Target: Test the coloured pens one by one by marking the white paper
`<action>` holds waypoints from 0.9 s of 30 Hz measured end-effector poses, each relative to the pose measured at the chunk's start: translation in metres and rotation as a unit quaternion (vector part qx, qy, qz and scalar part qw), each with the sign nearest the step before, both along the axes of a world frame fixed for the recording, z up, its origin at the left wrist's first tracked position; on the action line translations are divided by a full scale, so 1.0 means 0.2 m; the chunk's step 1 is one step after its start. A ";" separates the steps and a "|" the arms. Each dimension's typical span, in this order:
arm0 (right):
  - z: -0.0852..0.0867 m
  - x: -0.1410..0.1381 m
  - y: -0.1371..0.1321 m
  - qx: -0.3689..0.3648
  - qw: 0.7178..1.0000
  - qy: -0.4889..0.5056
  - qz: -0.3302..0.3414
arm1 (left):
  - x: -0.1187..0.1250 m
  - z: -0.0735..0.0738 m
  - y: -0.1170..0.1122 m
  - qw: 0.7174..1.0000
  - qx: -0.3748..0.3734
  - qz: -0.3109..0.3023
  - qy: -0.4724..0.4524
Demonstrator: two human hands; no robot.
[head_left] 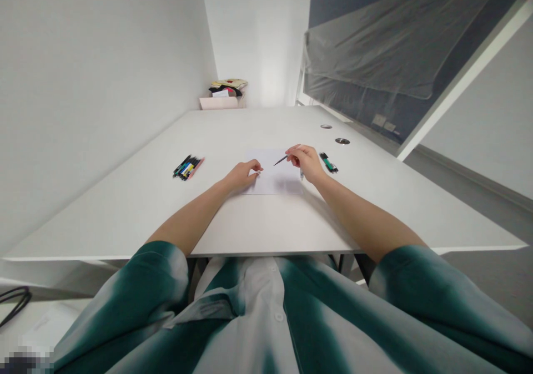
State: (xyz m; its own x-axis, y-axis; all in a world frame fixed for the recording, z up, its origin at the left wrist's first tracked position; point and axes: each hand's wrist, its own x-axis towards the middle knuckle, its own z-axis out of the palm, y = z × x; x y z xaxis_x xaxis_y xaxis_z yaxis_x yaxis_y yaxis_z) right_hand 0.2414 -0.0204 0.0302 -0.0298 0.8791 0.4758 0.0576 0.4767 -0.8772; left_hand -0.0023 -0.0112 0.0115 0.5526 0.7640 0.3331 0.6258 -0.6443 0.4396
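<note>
My right hand (306,161) is closed in a pinch on a slim, dark, pointed pen (280,160), held above a sheet of white paper (272,188). The pen's tip points left and down; the fingers cover its rear part. Just below that hand, a small clear or whitish piece (302,173) shows near the paper's right side. My left hand (242,176) rests at the paper's left edge, thumb and forefinger curled around a small whitish piece (260,172), too small to identify.
Several pens and markers (187,167) lie bunched on the left of the white table (233,224). A smaller group of green and black pens (328,162) sits right of my right hand. Two round grommets (342,141) are set farther back. A box with cloth items (222,102) stands beyond the far edge.
</note>
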 end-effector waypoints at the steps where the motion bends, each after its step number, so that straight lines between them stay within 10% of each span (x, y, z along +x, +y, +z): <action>1: 0.00 -0.01 -0.02 0.027 0.999 -0.018 -0.009 | 0.00 0.00 0.00 1.000 0.005 -0.001 0.007; 15: -0.04 -0.12 -0.18 0.353 0.905 -0.235 -0.029 | 0.00 0.02 -0.03 0.998 0.032 0.011 0.060; 27: -0.05 -0.16 -0.21 0.241 0.931 -0.274 0.006 | 0.00 0.01 -0.04 0.998 0.035 0.011 0.059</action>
